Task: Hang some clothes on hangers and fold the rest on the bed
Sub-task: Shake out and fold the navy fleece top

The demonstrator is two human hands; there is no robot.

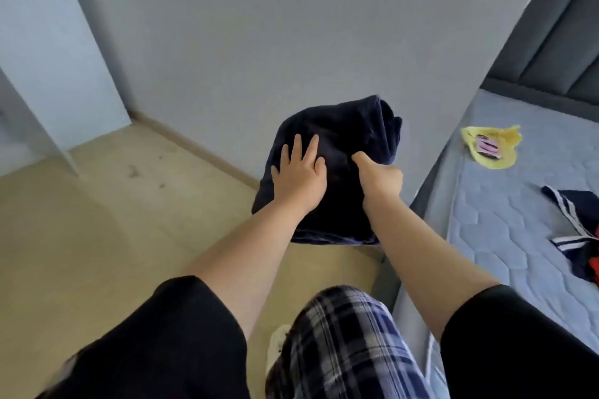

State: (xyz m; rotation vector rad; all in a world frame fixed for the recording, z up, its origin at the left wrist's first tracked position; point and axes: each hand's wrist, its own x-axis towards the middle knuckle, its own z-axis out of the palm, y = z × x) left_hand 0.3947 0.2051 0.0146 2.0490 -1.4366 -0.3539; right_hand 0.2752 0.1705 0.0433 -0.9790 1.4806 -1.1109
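A folded dark navy fabric bundle (350, 126) is held up at frame centre, in front of the grey wall (259, 26) and left of the bed edge; it is not resting on the bed.

Left hand (299, 178): laid flat on the bundle's upper face, fingers straight and spread.

Right hand (381, 178): closed round the bundle's right side, thumb on top, fingers curled out of sight beneath.

The light blue quilted mattress (486, 220) is seen at frame right. On it are noted a yellow garment with a pink patch (505, 139) at upper right, and a navy garment with white stripes (577, 204) at the right edge, with red cloth (594, 266) touching it.
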